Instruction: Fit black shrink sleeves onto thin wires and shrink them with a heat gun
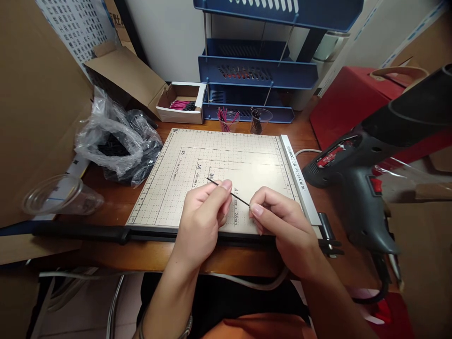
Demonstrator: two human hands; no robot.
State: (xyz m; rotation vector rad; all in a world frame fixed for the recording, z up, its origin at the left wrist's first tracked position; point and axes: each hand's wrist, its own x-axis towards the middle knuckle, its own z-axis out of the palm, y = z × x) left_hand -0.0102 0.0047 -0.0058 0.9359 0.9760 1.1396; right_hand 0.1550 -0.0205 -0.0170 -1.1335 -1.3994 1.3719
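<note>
A thin black wire or tube (240, 199) stretches between my two hands above the paper cutter board (169, 197). My left hand (206, 212) pinches it between thumb and forefinger, and a short end sticks out past the fingers to the upper left. The other end is in the fingertips of my right hand (278, 219), which are closed round it and hide its tip. Whether it is a wire or an empty sleeve I cannot tell.
A heat gun (363, 188) stands at the right by a red box (346, 99). Behind the board are cups of pink (228, 120) and black pieces (257, 121) and a small carton (181, 115). A plastic bag (109, 136) and clear cup (63, 195) sit left.
</note>
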